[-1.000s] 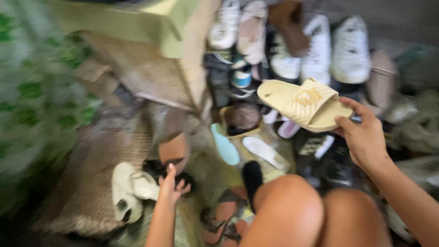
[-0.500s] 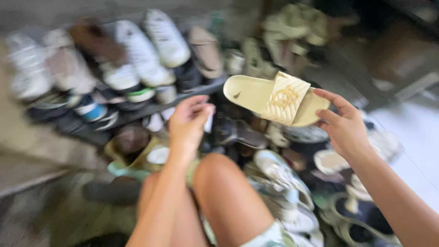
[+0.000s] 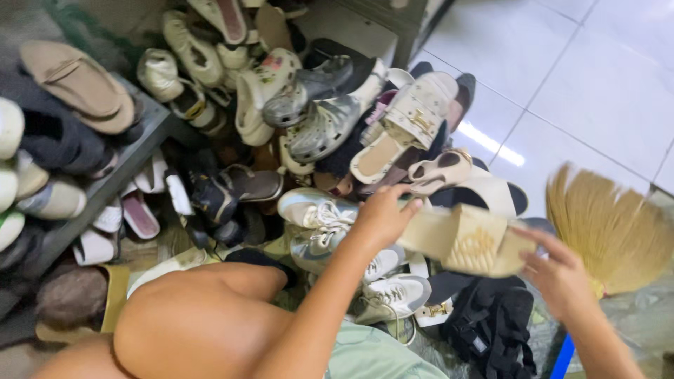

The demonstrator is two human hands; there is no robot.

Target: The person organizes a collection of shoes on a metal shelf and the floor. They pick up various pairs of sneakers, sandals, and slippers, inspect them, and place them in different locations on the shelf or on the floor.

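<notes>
A pale yellow slide sandal [image 3: 467, 241] with a woven strap is held flat between both hands, above a heap of shoes. My left hand [image 3: 382, 216] grips its toe end. My right hand [image 3: 558, 275] holds the heel end, fingers curled round it. My bent knee [image 3: 196, 319] fills the lower left. Right under the sandal lie white and silver sneakers [image 3: 330, 224] and a black sandal [image 3: 491, 326].
A low grey shoe shelf [image 3: 123, 168] with several pairs runs along the left. Clogs, slippers and heels are piled at the centre top [image 3: 316, 119]. A straw broom head [image 3: 607, 228] lies at the right on the white tiled floor [image 3: 590, 77].
The view has swung to the right over the shoe pile. My left hand, free before, has come across and taken hold of the sandal's toe end; my right hand keeps its hold.
</notes>
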